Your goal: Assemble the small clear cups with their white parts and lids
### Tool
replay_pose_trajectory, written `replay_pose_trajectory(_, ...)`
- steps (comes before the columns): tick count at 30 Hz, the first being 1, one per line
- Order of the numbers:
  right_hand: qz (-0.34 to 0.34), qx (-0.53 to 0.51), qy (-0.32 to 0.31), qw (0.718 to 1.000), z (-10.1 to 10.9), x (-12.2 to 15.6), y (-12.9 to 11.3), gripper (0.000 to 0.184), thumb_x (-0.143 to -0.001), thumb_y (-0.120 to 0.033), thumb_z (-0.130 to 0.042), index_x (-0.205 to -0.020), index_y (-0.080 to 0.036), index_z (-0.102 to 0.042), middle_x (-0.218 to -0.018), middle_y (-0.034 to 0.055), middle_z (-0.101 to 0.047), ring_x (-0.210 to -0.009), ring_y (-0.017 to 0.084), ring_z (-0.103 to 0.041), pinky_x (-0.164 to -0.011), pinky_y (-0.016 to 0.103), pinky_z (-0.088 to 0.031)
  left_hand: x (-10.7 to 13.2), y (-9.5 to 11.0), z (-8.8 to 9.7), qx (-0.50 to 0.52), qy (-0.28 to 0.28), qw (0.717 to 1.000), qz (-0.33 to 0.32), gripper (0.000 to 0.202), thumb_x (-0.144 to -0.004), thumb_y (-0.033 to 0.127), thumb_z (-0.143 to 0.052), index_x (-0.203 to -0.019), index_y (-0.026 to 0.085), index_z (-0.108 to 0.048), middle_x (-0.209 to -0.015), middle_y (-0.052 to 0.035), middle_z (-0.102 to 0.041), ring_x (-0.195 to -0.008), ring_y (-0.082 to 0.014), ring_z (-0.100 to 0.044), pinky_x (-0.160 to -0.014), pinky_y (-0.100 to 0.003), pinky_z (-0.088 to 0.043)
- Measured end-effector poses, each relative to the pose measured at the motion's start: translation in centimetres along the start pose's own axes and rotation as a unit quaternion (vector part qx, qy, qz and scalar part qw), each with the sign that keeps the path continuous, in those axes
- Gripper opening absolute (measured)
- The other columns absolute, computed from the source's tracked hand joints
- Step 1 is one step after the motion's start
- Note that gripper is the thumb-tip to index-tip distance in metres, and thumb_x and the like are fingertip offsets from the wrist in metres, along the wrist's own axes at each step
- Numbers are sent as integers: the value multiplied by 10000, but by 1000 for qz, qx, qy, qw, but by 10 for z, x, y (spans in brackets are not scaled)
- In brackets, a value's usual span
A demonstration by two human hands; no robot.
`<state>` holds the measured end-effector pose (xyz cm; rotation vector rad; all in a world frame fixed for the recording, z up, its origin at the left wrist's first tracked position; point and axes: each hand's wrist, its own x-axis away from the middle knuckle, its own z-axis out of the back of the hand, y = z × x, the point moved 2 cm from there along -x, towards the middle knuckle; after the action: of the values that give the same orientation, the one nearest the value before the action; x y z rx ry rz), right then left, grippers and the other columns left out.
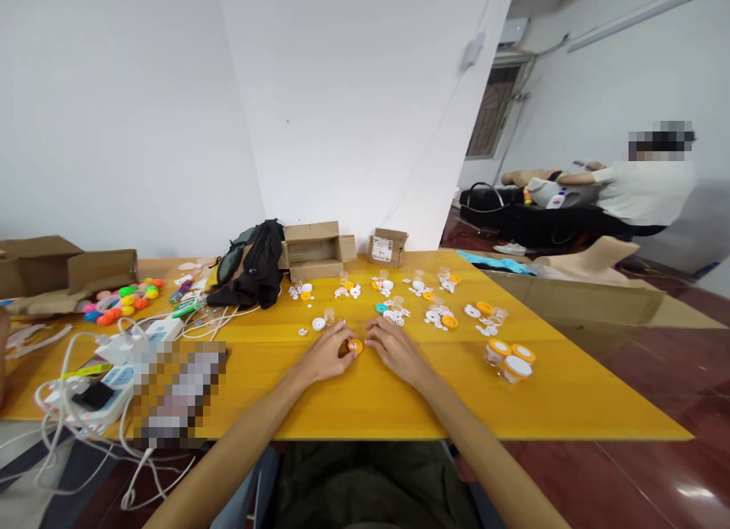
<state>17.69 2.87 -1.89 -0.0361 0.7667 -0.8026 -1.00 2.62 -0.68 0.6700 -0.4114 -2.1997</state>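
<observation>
My left hand curls its thumb and fingers around an orange cap on the yellow table, with small white bits on its top. To the right of the cap, my right hand has its fingers apart and slightly bent, with nothing visible in it. Just beyond my left hand lie a white ring and a small clear jar. A teal ring lies past my right hand, beside a pile of white pieces.
Closed jars with orange-rimmed lids stand at right. Several groups of caps, clear jars and white pieces spread across the back. Left are a power strip, a pixelated phone-like object, colourful balls and a backpack. A person sits far right.
</observation>
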Motion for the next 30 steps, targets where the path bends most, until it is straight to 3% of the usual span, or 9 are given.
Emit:
replay_pose_trajectory(13,-36,-114,4,993,-4,-5,-6,160,-909,-131,-530,-827,-238,-616,-988,55,-650,-978,217,-620,-871,372,-511,-1,-1,-1,-10,3,1000,-9,140,-860,235,-568,-996,235,-603,-1008,-54,-597,-1000,-225,-602,-933,-363,-496)
replay_pose_trajectory(23,-17,-114,-14,993,-6,-4,-9,171,-926,-141,-522,-847,-246,-631,-1009,56,-636,-977,209,-609,-860,366,-503,-1,2,0,-3,4,1000,-22,67,-870,232,-547,-920,225,-591,-960,-49,-579,-973,-219,-589,-914,-364,-497)
replay_pose_trajectory(30,-11,-112,-12,994,-8,-4,-8,166,-920,-130,-531,-851,-237,-638,-1009,55,-639,-970,206,-613,-859,364,-506,-1,-2,-2,-10,-9,1000,-2,108,-864,243,-570,-967,240,-603,-1041,-58,-602,-1011,-225,-596,-954,-369,-490)
